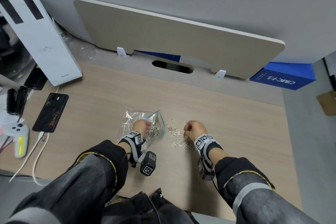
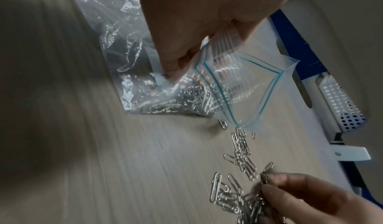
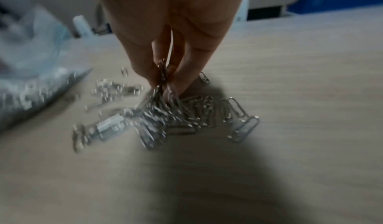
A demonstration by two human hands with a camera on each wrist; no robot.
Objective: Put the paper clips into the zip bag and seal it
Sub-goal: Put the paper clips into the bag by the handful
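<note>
A clear zip bag (image 1: pixel 138 120) (image 2: pixel 238 83) with a blue-green seal line lies on the desk, its mouth held open toward the right. Many silver clips lie inside it (image 2: pixel 186 103). My left hand (image 1: pixel 141 127) (image 2: pixel 196 35) pinches the upper lip of the bag's mouth. Loose paper clips (image 1: pixel 175 132) (image 2: pixel 242 155) (image 3: pixel 207 112) are scattered on the wood to the right of the bag. My right hand (image 1: pixel 195 129) (image 3: pixel 167 80) hovers just above that pile and pinches a bunch of clips between thumb and fingertips (image 2: pixel 275 191).
A black phone (image 1: pixel 51 112) on a charging cable, a white controller (image 1: pixel 20 134) and a tall white box (image 1: pixel 41 42) stand at the left. A beige partition (image 1: pixel 172 38) closes the back of the desk. A blue box (image 1: pixel 283 76) sits at the back right.
</note>
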